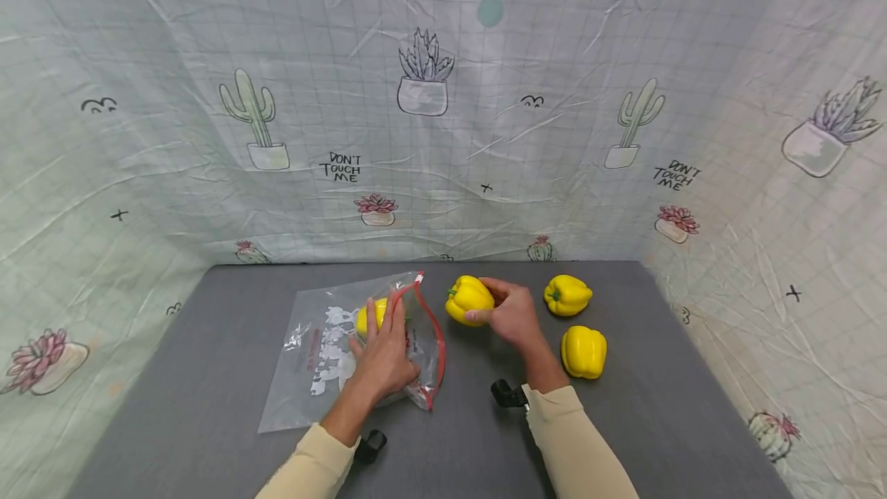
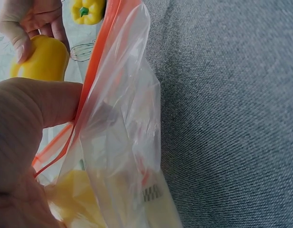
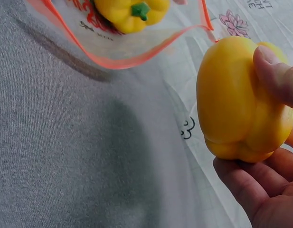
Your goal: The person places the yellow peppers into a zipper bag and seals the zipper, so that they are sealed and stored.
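Nearest the person, the left hand [image 1: 383, 351] lay on a clear plastic bag [image 1: 326, 360] with a red zip edge, flat on the grey desk [image 1: 208, 376]; its thumb pinched the bag's mouth, and a yellow pepper [image 1: 370, 317] showed through the film. Just beyond, the right hand [image 1: 511, 313] gripped a second pepper [image 1: 469, 299], glossy yellow, lobed, green-stemmed, close beside the bag's opening. Farther right, two more peppers [image 1: 584, 351] [image 1: 567, 294] sat apart on the desk.
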Action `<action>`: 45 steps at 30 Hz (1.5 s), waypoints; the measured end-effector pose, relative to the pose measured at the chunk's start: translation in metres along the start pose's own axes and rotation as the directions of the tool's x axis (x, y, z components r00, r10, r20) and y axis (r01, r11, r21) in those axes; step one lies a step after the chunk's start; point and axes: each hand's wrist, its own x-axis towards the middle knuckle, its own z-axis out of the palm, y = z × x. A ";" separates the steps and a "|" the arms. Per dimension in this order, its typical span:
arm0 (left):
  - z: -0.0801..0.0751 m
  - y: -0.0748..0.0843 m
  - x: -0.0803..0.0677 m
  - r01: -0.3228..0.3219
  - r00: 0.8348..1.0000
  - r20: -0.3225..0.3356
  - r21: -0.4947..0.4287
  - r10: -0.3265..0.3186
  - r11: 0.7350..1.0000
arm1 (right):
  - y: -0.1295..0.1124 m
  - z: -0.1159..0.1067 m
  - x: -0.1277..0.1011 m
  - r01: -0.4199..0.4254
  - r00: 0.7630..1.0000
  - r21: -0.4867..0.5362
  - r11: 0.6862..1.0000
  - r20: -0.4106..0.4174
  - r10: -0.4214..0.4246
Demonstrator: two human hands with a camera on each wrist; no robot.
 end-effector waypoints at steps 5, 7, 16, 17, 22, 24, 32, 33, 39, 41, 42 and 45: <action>0.000 -0.001 -0.002 -0.009 1.000 -0.011 0.016 0.009 1.000 | -0.001 0.005 -0.002 0.006 1.000 -0.005 1.000 0.003 -0.006; 0.000 -0.001 -0.002 -0.010 1.000 -0.009 0.021 0.011 1.000 | -0.002 0.007 -0.004 0.004 1.000 -0.010 1.000 0.009 -0.004; -0.002 -0.002 -0.002 -0.016 1.000 0.000 0.005 0.016 1.000 | -0.001 0.019 -0.006 0.009 1.000 0.012 1.000 0.029 -0.009; -0.002 -0.002 -0.002 -0.016 1.000 0.000 0.003 0.016 1.000 | -0.001 0.020 -0.006 0.007 0.999 0.020 1.000 0.033 -0.007; -0.002 -0.002 -0.001 -0.016 1.000 0.001 0.010 0.016 1.000 | 0.000 0.027 -0.008 0.025 0.998 0.048 0.999 0.052 -0.028; -0.002 -0.002 -0.001 -0.017 1.000 -0.001 0.015 0.017 1.000 | 0.000 0.030 -0.009 0.038 0.998 0.055 0.998 0.056 -0.041; -0.001 -0.003 -0.002 -0.022 1.000 0.000 0.011 0.022 1.000 | 0.001 0.035 -0.010 0.059 0.996 0.052 0.997 0.070 -0.062; -0.001 -0.004 -0.002 -0.023 1.000 -0.001 0.010 0.023 1.000 | 0.001 0.035 -0.011 0.060 0.995 0.049 0.997 0.072 -0.063; 0.000 -0.004 -0.002 -0.024 1.000 -0.001 0.004 0.024 1.000 | -0.001 0.038 -0.013 0.057 0.995 0.045 0.997 0.082 -0.061; -0.001 -0.004 -0.002 -0.023 1.000 0.001 0.006 0.023 1.000 | -0.002 0.039 -0.014 0.057 0.995 0.047 0.997 0.083 -0.061; -0.001 -0.004 -0.002 -0.023 1.000 0.000 0.008 0.023 1.000 | -0.003 0.040 -0.014 0.059 0.995 0.050 0.997 0.084 -0.063; -0.001 -0.003 -0.003 -0.024 1.000 -0.003 0.017 0.024 1.000 | -0.004 0.044 -0.014 0.067 0.994 0.050 0.997 0.088 -0.071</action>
